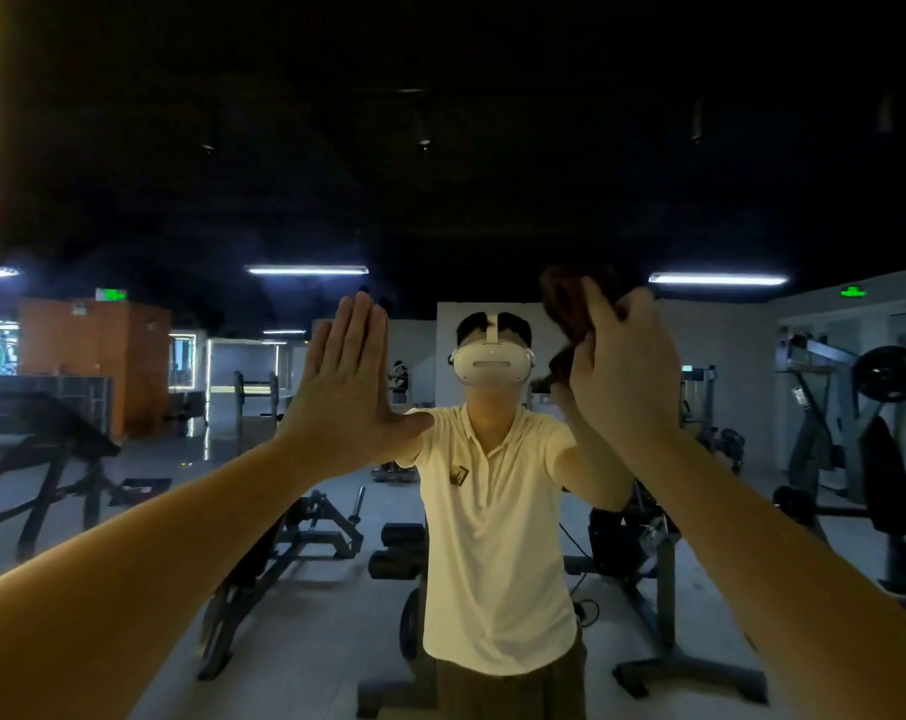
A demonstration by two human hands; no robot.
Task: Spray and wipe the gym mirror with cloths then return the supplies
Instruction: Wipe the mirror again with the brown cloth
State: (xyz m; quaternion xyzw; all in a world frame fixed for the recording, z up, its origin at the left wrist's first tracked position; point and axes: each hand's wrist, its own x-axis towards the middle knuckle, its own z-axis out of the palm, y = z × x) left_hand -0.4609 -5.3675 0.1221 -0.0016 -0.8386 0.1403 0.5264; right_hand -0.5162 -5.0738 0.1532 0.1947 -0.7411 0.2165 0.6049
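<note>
The right hand (pixel 622 376) grips a bunched brown cloth (pixel 565 306) high against the mirror (pixel 440 148), while the left hand (pixel 344 387) lies flat on the glass, fingers straight. This looks like the wiping step. Next, the cloth likely needs sweeping across the glass under steady pressure.

Cloth (pixel 562 304) behind right hand (pixel 622 371)
</note>
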